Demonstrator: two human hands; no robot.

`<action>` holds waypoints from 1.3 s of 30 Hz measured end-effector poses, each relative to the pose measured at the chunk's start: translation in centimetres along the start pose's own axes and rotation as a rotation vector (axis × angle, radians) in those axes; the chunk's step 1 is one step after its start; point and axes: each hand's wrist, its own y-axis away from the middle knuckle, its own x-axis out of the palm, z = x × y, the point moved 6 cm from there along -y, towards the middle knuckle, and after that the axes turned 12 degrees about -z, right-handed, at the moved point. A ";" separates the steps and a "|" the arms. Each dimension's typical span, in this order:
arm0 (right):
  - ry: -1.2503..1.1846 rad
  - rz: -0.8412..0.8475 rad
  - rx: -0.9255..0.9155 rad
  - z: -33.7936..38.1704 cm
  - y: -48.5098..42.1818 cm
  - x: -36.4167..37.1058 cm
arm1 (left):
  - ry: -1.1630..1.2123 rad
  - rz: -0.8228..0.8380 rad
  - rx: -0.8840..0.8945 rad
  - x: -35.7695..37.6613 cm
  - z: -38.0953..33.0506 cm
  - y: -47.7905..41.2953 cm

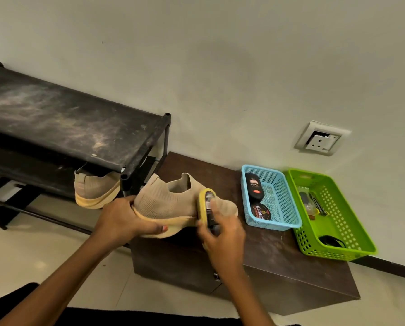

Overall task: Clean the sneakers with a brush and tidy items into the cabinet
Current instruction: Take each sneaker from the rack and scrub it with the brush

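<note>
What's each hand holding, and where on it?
The left hand grips the beige sneaker by its heel and sole; the right hand grips the yellow brush by its lower end.

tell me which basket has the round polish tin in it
The blue basket, left of the green basket: the round polish tin lies at its near end, a black bottle behind it. The green one holds only small odds and ends.

Sneaker (170, 203) beige knit, yellow sole — brush (206, 208) yellow-edged; baskets blue (288, 205), green (352, 227); rack (62, 118) black.
</note>
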 end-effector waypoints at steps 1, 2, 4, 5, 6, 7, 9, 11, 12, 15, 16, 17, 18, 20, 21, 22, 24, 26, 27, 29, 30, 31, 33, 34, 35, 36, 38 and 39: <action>-0.055 0.065 -0.066 1.5 0.8 0.6 | -0.014 0.002 0.028 0.0 -0.1 0.0; -0.074 0.105 -0.108 2.2 1.2 0.9 | -0.020 0.008 0.048 0.0 0.0 0.1; -0.020 0.090 -0.094 0.1 0.2 0.6 | -0.016 0.023 0.070 0.2 0.2 0.4; 0.040 0.064 -0.029 -2.0 -0.6 0.1 | -0.017 0.027 0.083 0.3 0.3 0.6; 0.119 0.034 0.061 -4.4 -1.2 -0.4 | -0.022 0.029 0.099 0.3 0.5 0.8; 0.184 0.019 0.152 -6.0 -1.5 -0.9 | -0.024 0.032 0.112 0.3 0.7 0.8; 0.167 0.017 0.194 -5.5 -1.0 -0.4 | -0.029 0.048 0.133 0.3 1.0 0.7; 0.032 0.091 0.077 -1.9 0.4 1.3 | -0.023 0.066 0.154 0.2 1.2 0.4; -0.015 0.128 0.005 -0.1 1.1 1.7 | -0.017 0.065 0.175 0.0 1.3 0.2; 0.057 0.120 0.007 -2.4 0.6 1.0 | -0.009 0.054 0.220 0.1 1.4 0.4; 0.123 0.083 0.090 -4.7 -0.1 0.4 | -0.006 0.054 0.220 0.0 1.6 0.4; 0.183 0.044 0.189 -6.7 -0.7 -0.3 | -0.004 0.061 0.218 0.1 1.7 0.5; 0.218 0.019 0.260 -7.8 -0.8 -0.7 | -0.005 0.066 0.224 0.3 1.8 0.4; 0.182 0.014 0.217 -6.1 -0.3 -0.1 | -0.001 0.066 0.248 0.3 2.0 0.4; 0.121 0.048 0.146 -4.5 0.2 0.7 | 0.001 0.067 0.256 0.2 2.2 0.3; 0.062 0.091 0.074 -2.7 0.9 1.3 | -0.002 0.072 0.260 0.3 2.5 0.2; 0.055 0.141 -0.014 -1.9 1.3 1.5 | 0.001 0.078 0.265 0.5 3.1 0.2; 0.136 0.083 0.056 -4.8 -0.1 0.5 | 0.012 0.078 0.275 0.5 3.3 0.4; 0.215 0.053 0.150 -7.0 -0.9 0.0 | 0.015 0.071 0.281 0.6 3.3 0.6; 0.289 0.023 0.296 -8.7 -1.4 -0.5 | 0.019 0.053 0.296 0.7 3.4 0.7; 0.225 0.029 0.277 -7.6 -1.2 0.1 | 0.016 0.046 0.301 0.8 3.5 0.7; 0.105 0.080 0.219 -5.7 -0.6 1.3 | 0.009 0.043 0.302 0.9 3.6 0.6; -0.078 0.241 0.075 -1.7 1.7 3.2 | -0.010 0.045 0.312 1.1 3.8 0.4; -0.085 0.284 0.032 -1.1 2.2 3.4 | -0.016 0.041 0.325 1.1 3.9 0.3; -0.041 0.278 0.025 -1.7 1.9 3.1 | -0.014 0.035 0.327 1.1 4.0 0.4; 0.017 0.233 0.070 -3.5 0.9 2.5 | -0.010 0.028 0.325 1.1 4.1 0.4; 0.229 0.092 0.210 -7.8 -1.2 0.3 | -0.008 0.013 0.326 1.1 4.2 0.5; 0.283 0.061 0.268 -8.8 -1.7 -0.4 | -0.008 0.009 0.327 1.1 4.1 0.6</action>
